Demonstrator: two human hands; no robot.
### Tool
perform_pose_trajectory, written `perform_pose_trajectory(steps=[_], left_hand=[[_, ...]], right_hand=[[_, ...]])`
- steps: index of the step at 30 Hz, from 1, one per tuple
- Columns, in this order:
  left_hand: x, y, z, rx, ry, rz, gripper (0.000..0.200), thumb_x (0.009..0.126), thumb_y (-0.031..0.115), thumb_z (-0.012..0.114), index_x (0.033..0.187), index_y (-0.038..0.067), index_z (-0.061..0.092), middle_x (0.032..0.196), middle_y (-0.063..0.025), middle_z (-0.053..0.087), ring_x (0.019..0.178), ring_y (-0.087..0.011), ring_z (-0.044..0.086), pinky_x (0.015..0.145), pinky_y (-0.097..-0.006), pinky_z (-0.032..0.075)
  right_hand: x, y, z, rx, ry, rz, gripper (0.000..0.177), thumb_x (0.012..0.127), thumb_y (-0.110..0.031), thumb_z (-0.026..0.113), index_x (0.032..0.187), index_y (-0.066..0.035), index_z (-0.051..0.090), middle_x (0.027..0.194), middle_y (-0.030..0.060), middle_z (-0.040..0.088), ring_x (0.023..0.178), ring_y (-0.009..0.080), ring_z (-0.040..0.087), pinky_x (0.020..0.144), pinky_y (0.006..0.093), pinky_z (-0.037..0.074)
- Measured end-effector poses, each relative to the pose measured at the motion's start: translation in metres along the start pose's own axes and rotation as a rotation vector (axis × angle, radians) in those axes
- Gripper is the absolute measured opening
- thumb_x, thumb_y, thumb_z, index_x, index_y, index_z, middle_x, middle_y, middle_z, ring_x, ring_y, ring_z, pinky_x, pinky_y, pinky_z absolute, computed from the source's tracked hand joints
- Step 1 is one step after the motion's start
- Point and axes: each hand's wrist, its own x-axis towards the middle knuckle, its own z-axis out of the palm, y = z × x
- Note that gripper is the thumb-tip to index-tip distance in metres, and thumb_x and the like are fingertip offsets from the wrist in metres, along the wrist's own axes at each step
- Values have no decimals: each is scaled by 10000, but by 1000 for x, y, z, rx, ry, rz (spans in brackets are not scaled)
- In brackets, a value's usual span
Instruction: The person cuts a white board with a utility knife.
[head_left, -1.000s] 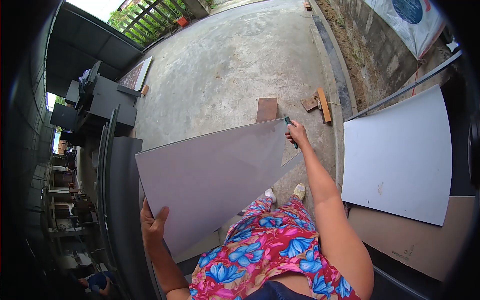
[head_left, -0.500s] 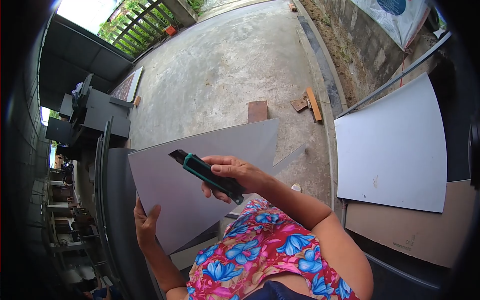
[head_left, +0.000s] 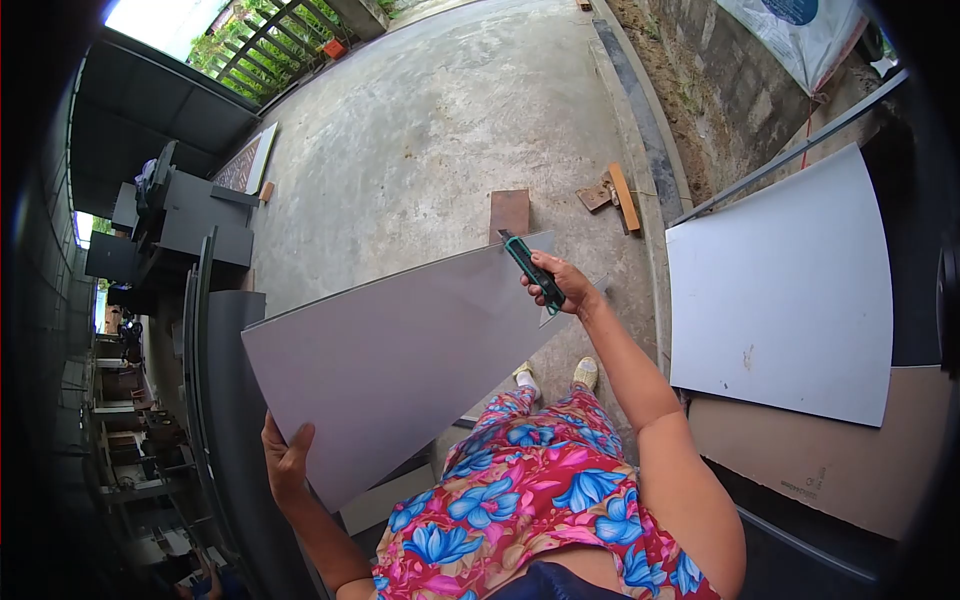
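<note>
Left hand (head_left: pixel 288 460) on grey panel (head_left: pixel 390 345) before us, right hand (head_left: pixel 568 284) on cutter (head_left: pixel 522 258).
We pinch the panel's left edge, thumb on top; the orange container (head_left: pixel 334 48) by the fence (head_left: pixel 283 45) is too small to see into; right fingers wrap the cutter near the far edge.

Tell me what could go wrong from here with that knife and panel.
The right hand holds a utility knife with its blade tip close to the far edge of the gray panel; a slip could score the surface. Both hands are bare, so a stray stroke might cut skin. Only the left hand grips the panel, by its left edge, so it could shift or drop, perhaps toward the shoes.
</note>
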Motion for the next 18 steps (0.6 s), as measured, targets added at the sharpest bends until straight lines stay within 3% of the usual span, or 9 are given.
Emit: perform_pose_trajectory(steps=[3,6,9,10,13,16,18], left_hand=[[-3,0,0,1,19,-4,385,778,-15,589,1161,-21,553,977,-67,645,898,-133,592,840,-277,433],[-7,-3,-1,-23,10,0,377,779,-13,592,1154,-22,556,972,-64,647,896,-131,591,838,-275,431],[-12,-5,-2,-35,-13,-2,364,780,-9,595,1142,-22,562,970,-61,651,896,-126,590,837,-272,428],[-15,-5,-2,-35,-19,-12,359,781,-8,595,1138,-22,564,970,-61,652,897,-124,589,837,-271,427],[-17,-3,-5,-25,-106,-27,407,745,4,605,1150,-9,562,1005,-63,641,931,-154,592,865,-294,421],[-18,-5,-6,-50,-122,-36,356,739,-5,598,1095,-4,592,960,-48,651,897,-139,597,841,-286,427],[-18,-1,-4,-30,-134,-28,343,740,-2,600,1083,-3,596,947,-44,652,881,-131,598,826,-280,429]], right_hand=[[22,-3,-52,-36,268,9,246,949,-260,475,1137,-103,502,761,60,586,557,115,544,463,252,456],[35,-9,-94,-426,667,-5,274,921,-244,502,1136,-83,554,794,75,606,561,118,562,465,262,471],[32,-15,-98,-851,913,-149,349,896,-252,509,1196,-80,557,753,90,620,531,141,568,461,281,484],[56,-2,-146,-1255,937,-267,416,864,-252,544,1243,-78,545,875,146,661,652,223,641,575,346,525],[32,-11,-117,-1635,847,-330,435,827,-256,586,1231,-95,560,975,194,656,833,320,648,735,398,516],[8,-26,-96,-1658,736,-316,409,823,-239,594,1210,-107,571,1046,203,633,974,376,595,836,423,475],[-8,-39,-77,-1665,659,-305,407,825,-246,588,1209,-111,574,1064,187,629,993,358,593,842,418,482]])
